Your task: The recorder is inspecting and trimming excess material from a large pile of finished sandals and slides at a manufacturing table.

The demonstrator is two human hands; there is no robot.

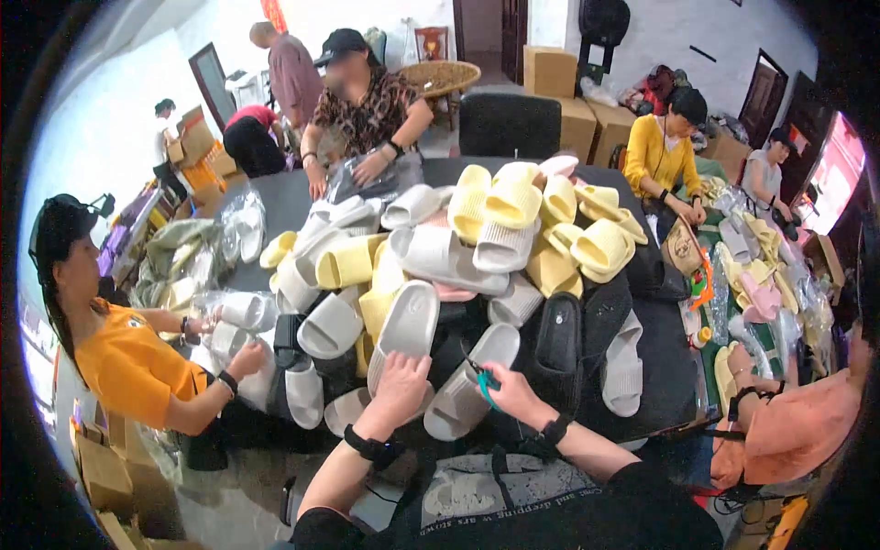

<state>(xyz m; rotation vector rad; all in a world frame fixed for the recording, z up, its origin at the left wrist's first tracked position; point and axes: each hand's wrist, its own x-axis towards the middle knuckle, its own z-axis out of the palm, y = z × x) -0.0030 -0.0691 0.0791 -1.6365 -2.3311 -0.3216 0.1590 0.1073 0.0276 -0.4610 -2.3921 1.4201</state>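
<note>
bare forearms, a black band on each wrist, black top with pale print on the chest.

Brown cardboard boxes [553, 71] stacked by the far wall

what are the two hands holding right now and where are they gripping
Right hand holds small teal-handled scissors by the handles. Left hand grips a grey slipper at its near end.

A dark table [660, 367] carries a large heap of slippers [440, 266], grey, yellow, pink and black, piled across its middle. Clear plastic bags [362, 179] lie at its far edge, more bagged slippers [240, 312] along its left edge.
</note>
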